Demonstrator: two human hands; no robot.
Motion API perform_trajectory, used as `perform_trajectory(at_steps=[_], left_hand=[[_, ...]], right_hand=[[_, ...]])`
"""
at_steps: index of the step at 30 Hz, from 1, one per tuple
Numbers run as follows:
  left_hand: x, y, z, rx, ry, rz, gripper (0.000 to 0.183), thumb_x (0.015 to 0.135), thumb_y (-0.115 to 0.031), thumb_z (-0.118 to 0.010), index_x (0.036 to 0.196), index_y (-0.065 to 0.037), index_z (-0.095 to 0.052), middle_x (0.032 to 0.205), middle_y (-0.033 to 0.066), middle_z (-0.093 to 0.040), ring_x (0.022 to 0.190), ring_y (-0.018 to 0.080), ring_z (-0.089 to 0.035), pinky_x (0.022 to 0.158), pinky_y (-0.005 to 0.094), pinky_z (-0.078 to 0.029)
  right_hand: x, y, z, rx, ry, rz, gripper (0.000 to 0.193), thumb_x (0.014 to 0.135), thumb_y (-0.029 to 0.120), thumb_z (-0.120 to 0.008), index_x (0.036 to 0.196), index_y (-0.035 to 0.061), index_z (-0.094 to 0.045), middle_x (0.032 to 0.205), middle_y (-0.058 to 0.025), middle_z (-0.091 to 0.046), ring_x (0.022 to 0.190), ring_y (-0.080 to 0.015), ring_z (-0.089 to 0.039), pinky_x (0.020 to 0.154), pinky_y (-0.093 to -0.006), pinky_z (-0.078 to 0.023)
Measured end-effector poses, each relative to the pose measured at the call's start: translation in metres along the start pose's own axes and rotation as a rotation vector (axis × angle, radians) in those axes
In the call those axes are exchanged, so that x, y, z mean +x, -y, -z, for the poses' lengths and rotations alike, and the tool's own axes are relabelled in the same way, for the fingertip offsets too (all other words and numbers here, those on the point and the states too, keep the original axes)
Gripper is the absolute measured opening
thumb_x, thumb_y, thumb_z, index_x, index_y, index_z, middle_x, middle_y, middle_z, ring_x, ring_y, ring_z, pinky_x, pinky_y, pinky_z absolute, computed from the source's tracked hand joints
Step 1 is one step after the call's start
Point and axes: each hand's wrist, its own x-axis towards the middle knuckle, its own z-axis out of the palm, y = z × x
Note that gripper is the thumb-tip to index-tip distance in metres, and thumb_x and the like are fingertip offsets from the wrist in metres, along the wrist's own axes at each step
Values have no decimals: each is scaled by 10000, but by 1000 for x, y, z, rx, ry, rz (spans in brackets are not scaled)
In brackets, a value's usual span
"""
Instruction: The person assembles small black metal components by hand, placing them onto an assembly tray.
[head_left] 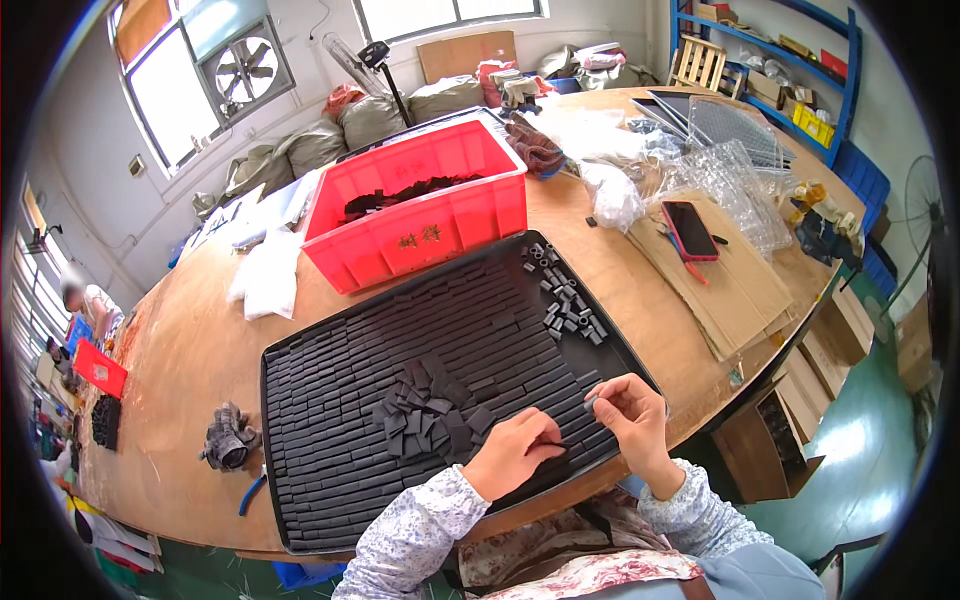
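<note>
A wide black tray [640, 372] lies on the table before me, filled with rows of small black rolled pieces [340, 400]. On top of the rows is a loose pile of flat black pieces [425, 415]. Short dark tubes [570, 310] are scattered at the tray's right side. Over the near right part of the tray, my left hand [515, 453] is closed, pinching a thin black piece [566, 445]. Just right of it my right hand [634, 418] pinches a small dark tube [591, 403] between thumb and fingers.
Behind the tray stands a red bin [410, 240] with black pieces inside. A phone [690, 230] rests on flat cardboard [740, 290] at the right, near clear plastic trays [735, 185]. Gloves [230, 437] and a blue-handled tool [252, 493] lie left. Another person [95, 305] is far left.
</note>
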Motion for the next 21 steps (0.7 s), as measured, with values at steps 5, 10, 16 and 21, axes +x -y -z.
perform_trajectory(at_steps=[5, 10, 16, 21], left_hand=[[-3, -2, 13, -499, 6, 199, 106, 869, 33, -644, 880, 15, -540, 926, 80, -607, 771, 119, -648, 694, 255, -550], [-8, 6, 18, -684, 83, 264, 146, 882, -3, -658, 960, 24, -538, 1071, 144, -634, 870, 131, -654, 804, 284, -566], [-8, 7, 18, -649, -1, 231, 165, 845, 22, -694, 987, 61, -621, 911, 86, -676, 820, 118, -658, 756, 251, -555], [-9, 7, 20, -607, 37, 320, 176, 819, 10, -729, 968, 58, -649, 834, 70, -695, 765, 94, -653, 702, 230, -538]], right_hand=[[-1, 5, -3, 6, 42, -14, 108, 886, 17, -662, 948, 12, -575, 985, -93, -658, 784, -59, -572, 718, -207, -491], [-3, 12, -17, 56, 165, -56, 96, 886, 18, -665, 941, 5, -587, 984, -94, -660, 788, -62, -581, 723, -206, -496], [-1, 18, -24, 105, 191, -78, 104, 885, 26, -673, 951, 1, -596, 977, -91, -660, 808, -75, -586, 737, -222, -497], [0, 20, -22, 151, 316, -223, 117, 885, 31, -679, 975, -9, -616, 964, -53, -658, 851, -78, -610, 777, -225, -508]])
